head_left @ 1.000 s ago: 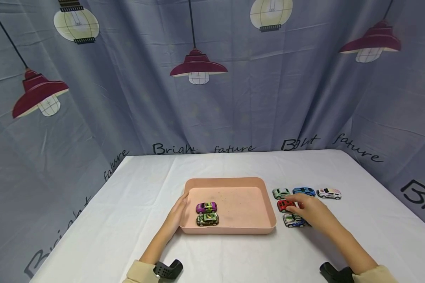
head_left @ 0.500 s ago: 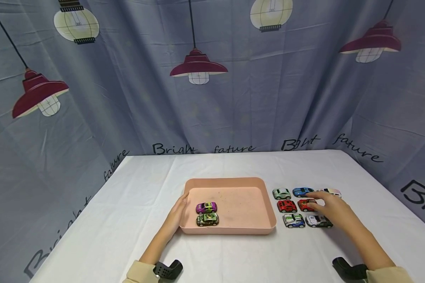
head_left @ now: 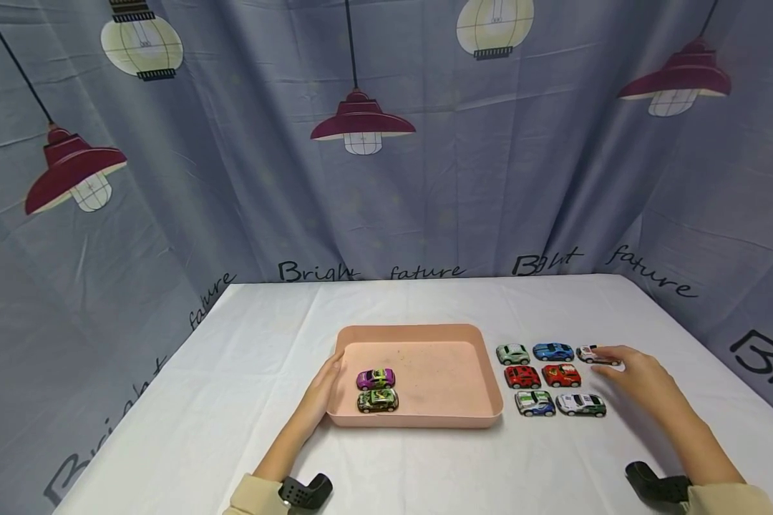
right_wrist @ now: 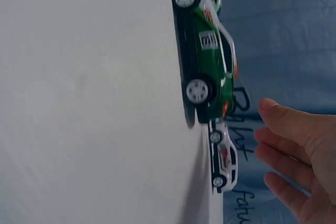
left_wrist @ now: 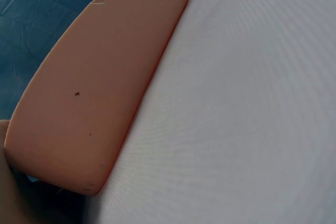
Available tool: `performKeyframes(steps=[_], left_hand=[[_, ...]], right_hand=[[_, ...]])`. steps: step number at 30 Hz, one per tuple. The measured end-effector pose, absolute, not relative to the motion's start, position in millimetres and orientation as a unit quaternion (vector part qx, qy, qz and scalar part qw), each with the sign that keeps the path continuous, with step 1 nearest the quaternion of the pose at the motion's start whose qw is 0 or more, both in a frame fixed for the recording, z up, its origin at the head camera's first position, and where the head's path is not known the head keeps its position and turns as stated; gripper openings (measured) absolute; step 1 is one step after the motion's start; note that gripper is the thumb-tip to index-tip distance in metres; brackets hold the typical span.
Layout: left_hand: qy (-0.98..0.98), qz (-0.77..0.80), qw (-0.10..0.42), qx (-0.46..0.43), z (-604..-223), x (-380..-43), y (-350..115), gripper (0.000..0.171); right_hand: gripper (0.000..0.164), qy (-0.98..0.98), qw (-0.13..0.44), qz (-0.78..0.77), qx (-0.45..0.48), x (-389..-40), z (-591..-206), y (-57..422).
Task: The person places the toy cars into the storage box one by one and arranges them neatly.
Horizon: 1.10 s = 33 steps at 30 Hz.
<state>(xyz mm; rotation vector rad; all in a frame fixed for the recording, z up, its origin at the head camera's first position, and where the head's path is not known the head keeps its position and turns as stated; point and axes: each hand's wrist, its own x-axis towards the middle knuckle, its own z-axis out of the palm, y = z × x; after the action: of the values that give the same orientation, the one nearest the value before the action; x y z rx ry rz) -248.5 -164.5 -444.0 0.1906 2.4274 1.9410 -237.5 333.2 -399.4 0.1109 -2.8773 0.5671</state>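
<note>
Against the left side of a peach-coloured tray [head_left: 425,330] rests my left hand [head_left: 325,383], its fingertips at the rim. In the left wrist view the tray's outer wall [left_wrist: 94,87] fills much of the frame, and only a sliver of that hand shows. Inside the tray are a purple toy car [head_left: 376,379] and a camouflage-green toy car [head_left: 377,400]. My right hand [head_left: 640,372] hovers at a white toy car [head_left: 589,353] and partly covers it. Seen from the right wrist, that hand's fingers are extended and hold nothing.
Beside the tray stand a pale green car [head_left: 512,353], a blue car [head_left: 553,351], two red cars [head_left: 522,376], a white-and-blue car [head_left: 535,403] and a white, black-and-green car [head_left: 581,405]. A white cloth [head_left: 187,429] covers the table; a printed curtain [head_left: 386,214] hangs behind.
My right hand has moved rightward over the toy cars, from the left red one past the second red one to the white one. The left hand stays at the tray.
</note>
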Motion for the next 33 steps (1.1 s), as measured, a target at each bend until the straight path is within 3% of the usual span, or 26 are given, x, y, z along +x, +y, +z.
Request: performKeyframes(steps=[25,33], left_hand=[[0.782,0.621,0.008,0.053,-441.5,-246.2,-164.6,0.051],[0.781,0.622,0.007,0.058,-440.4,-246.0,-164.2,0.051]], right_hand=[[0.054,-0.987,0.009,0.157,0.042,-289.2,-407.7,366.3],[0.048,-0.986,0.002,0.160,0.042,-293.3,-413.1,368.0]])
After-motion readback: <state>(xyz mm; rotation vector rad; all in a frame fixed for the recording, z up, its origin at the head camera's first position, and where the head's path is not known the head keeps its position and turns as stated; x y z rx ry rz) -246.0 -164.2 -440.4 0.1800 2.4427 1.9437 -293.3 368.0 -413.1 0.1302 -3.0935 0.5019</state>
